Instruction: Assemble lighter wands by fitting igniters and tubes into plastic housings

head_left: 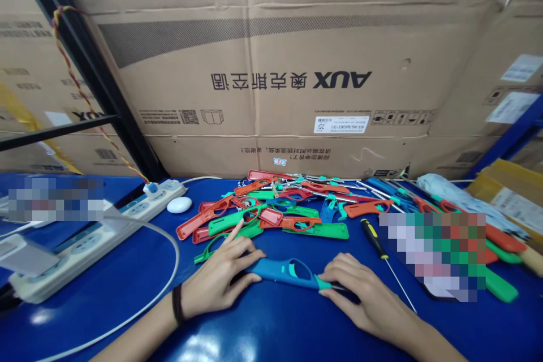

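Both hands rest low on the blue bench, holding a blue handle shell flat between them. Left hand grips its left end, forefinger stretched out; right hand pinches the teal-tipped right end. Just beyond lies a pile of red and green shells, with a black-and-yellow screwdriver to the right. A white power strip sits well to the left, and cardboard boxes stand behind.

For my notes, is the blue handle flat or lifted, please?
Flat: the handle lies on the table, left hand and right hand holding its ends.
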A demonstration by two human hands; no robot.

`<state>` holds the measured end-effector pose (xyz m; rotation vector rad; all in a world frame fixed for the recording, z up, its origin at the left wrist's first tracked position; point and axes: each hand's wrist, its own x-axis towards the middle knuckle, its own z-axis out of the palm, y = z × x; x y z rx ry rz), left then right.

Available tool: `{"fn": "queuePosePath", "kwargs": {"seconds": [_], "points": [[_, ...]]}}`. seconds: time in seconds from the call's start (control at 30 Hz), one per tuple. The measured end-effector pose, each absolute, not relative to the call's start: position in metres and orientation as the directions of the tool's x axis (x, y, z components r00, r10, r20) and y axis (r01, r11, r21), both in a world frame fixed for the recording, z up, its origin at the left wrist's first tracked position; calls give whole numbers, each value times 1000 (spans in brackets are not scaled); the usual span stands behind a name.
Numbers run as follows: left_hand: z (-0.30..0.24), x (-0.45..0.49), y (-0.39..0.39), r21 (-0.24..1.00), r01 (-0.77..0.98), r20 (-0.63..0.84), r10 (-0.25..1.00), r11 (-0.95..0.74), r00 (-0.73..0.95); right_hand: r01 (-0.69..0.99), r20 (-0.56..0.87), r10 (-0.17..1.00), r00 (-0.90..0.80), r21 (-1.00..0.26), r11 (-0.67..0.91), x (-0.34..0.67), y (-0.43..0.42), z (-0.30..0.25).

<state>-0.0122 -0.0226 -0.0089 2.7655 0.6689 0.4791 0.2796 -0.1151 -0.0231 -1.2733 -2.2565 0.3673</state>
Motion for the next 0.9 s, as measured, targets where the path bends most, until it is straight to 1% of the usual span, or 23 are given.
{"fn": "queuePosePath", "kwargs": {"seconds": [0.2, 0.3, 0.37, 0.43, 0.5, 0.53, 0.57, 0.6, 0.7, 0.77, 0.9], "points": [[-12, -20, -17, 257, 423, 260, 484, -869, 836, 782, 223, 905, -364, -454, 426, 277, -114, -18], [-9, -32, -10, 243, 482, 296, 537, -842, 790, 845, 230, 937, -265, -413, 340, 286, -108, -11], [-7, -41, -8, 259, 538, 296, 597, -802, 746, 899, 282, 952, -120, -377, 224, 303, -100, -7], [-5, -45, -8, 275, 572, 274, 634, -772, 724, 945, 348, 937, 34, -318, 83, 327, -89, -6], [-6, -44, -10, 284, 577, 253, 641, -765, 725, 968, 309, 937, 164, -236, -91, 352, -78, -9], [-6, -42, -11, 287, 574, 249, 638, -767, 728, 958, 276, 925, 261, -193, -213, 362, -74, -11], [-7, -39, -12, 291, 570, 250, 636, -768, 730, 944, 252, 911, 326, -140, -299, 369, -71, -13], [-7, -36, -13, 294, 566, 254, 634, -770, 730, 937, 240, 906, 349, -90, -338, 374, -69, -16], [-9, -31, -14, 299, 555, 263, 626, -776, 734, 945, 206, 925, 318, 6, -326, 374, -66, -21], [-11, -31, -13, 298, 549, 262, 620, -781, 739, 951, 179, 937, 301, 20, -309, 368, -64, -23], [-15, -35, -10, 301, 550, 290, 624, -779, 726, 945, 144, 936, 322, 9, -326, 363, -55, -25]]}}
